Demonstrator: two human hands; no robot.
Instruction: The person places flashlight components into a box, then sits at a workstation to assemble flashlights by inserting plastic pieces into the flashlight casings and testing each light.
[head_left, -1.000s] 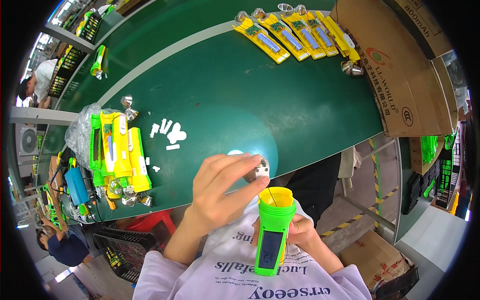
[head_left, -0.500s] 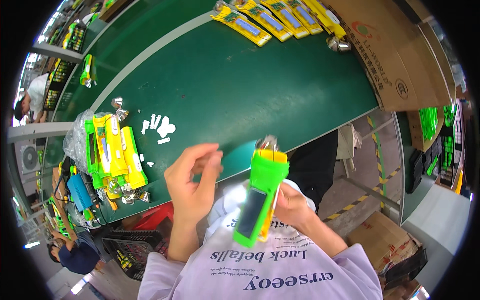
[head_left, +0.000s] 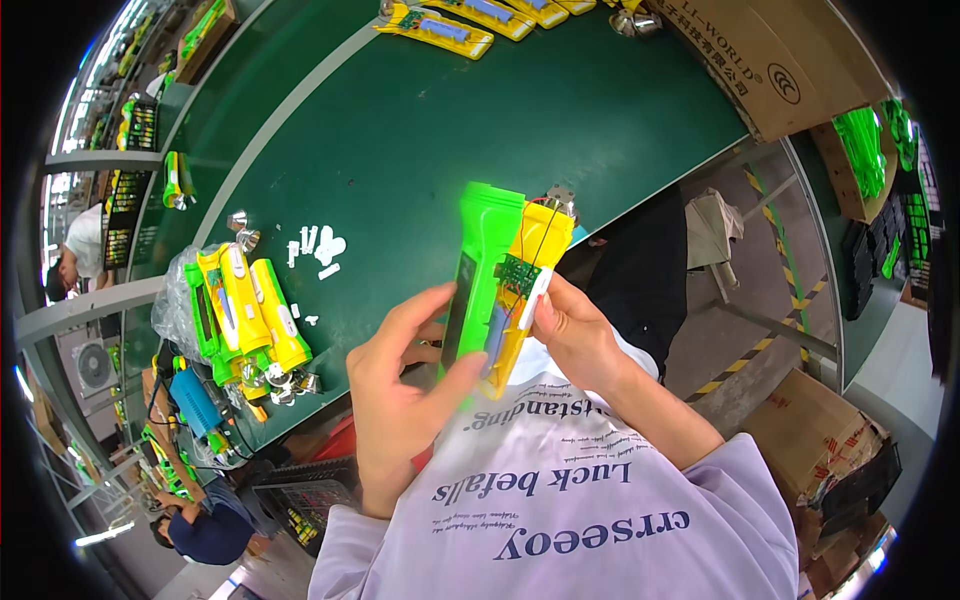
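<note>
A flashlight housing in two halves is held up before my chest, past the bench's near edge. My left hand (head_left: 405, 390) grips the green shell half (head_left: 488, 230) low down, thumb on one side and fingers on the other. My right hand (head_left: 585, 345) pinches the yellow half (head_left: 548, 232) at its side, by a white strip-shaped part (head_left: 537, 295). The two halves stand apart at an angle. Between them show a green circuit board (head_left: 520, 275), wires and a blue battery (head_left: 494, 335). A shiny reflector (head_left: 562, 197) sits at the yellow half's wide end.
Several yellow and green flashlights (head_left: 240, 310) lie piled at the left, with small white plastic parts (head_left: 328, 247) beside them. Opened yellow halves (head_left: 440, 30) line the far edge. A cardboard box (head_left: 740, 60) stands far right. Near the pile is a blue box-shaped device (head_left: 195, 402).
My left hand, free before, has come over and taken hold of the green shell. The green and yellow halves have parted, showing the inside. The flashlight has risen in view.
</note>
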